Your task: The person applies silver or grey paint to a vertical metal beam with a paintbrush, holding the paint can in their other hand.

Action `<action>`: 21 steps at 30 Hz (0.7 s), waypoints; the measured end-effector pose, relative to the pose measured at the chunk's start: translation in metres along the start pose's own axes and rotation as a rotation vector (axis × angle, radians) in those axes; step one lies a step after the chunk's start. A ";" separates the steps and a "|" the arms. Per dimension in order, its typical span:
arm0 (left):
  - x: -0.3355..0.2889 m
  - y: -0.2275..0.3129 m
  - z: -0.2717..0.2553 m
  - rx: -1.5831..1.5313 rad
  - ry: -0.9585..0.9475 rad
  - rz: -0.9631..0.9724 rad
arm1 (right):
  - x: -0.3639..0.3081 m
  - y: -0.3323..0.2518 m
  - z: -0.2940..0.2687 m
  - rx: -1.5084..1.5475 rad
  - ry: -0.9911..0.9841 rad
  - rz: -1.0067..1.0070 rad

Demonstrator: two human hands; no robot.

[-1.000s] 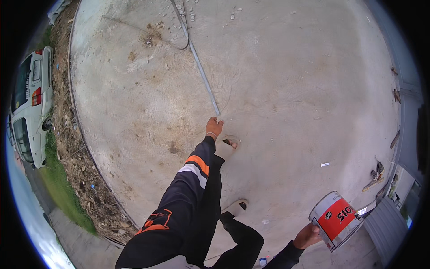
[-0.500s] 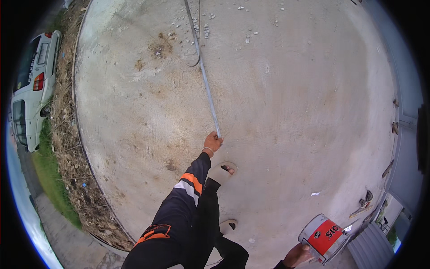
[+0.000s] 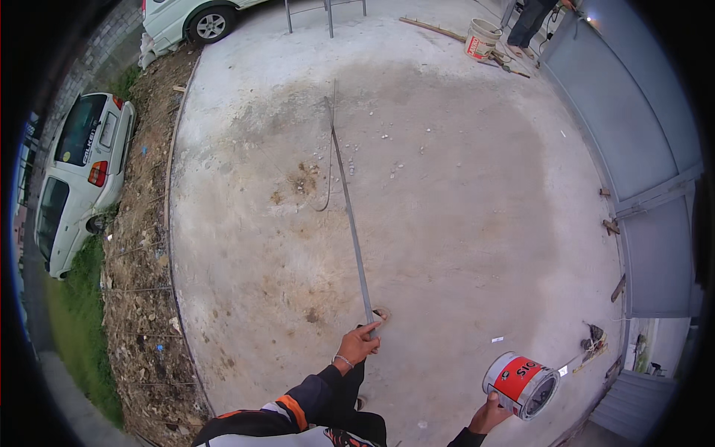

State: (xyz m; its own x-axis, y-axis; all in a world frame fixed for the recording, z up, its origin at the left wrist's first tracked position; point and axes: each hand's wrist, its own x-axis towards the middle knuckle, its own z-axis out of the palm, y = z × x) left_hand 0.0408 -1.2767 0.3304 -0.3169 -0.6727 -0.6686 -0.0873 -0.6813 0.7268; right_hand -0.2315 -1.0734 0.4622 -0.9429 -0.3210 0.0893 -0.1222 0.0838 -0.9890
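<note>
Close to my feet, my left hand (image 3: pixel 357 346) is closed around the near end of a long, narrow grey metal bar (image 3: pixel 353 223). The bar stretches away from me over the concrete floor. Beside its far part runs a thin dark curved line; I cannot tell whether it is a wire or a shadow. On the right, my right hand (image 3: pixel 488 414) grips a round metal paint can (image 3: pixel 514 380) with a red and white label, tilted so that its dark, grey-smeared inside shows. A bracelet circles my left wrist.
Small stones (image 3: pixel 395 171) lie scattered beyond the bar. A white bucket (image 3: pixel 482 39) stands far right near a person (image 3: pixel 530 22) and a bright spark. A grey metal gate (image 3: pixel 633 112) lines the right. Rubble (image 3: pixel 138 298) and a parked white car (image 3: pixel 86 179) border the left.
My view has tilted up, bringing the bucket, the person and another vehicle into sight. My left hand still holds the bar, now nearer my body. The can has tipped, showing its inside.
</note>
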 end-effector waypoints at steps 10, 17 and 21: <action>-0.224 0.078 0.084 0.501 -0.688 0.703 | -0.213 -0.097 -0.268 -0.008 0.330 -0.020; -0.290 0.167 0.215 0.679 -0.445 1.072 | -0.446 -0.123 -0.420 -0.213 0.793 -0.078; -0.349 0.282 0.304 0.774 -0.137 1.691 | -0.556 -0.131 -0.453 -0.234 1.040 0.029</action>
State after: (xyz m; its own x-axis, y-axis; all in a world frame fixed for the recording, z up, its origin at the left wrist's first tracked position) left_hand -0.1607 -1.1464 0.8166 -0.5762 -0.3584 0.7346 0.0182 0.8929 0.4500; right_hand 0.1688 -0.4788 0.5957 -0.7341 0.6380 0.2322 -0.0473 0.2931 -0.9549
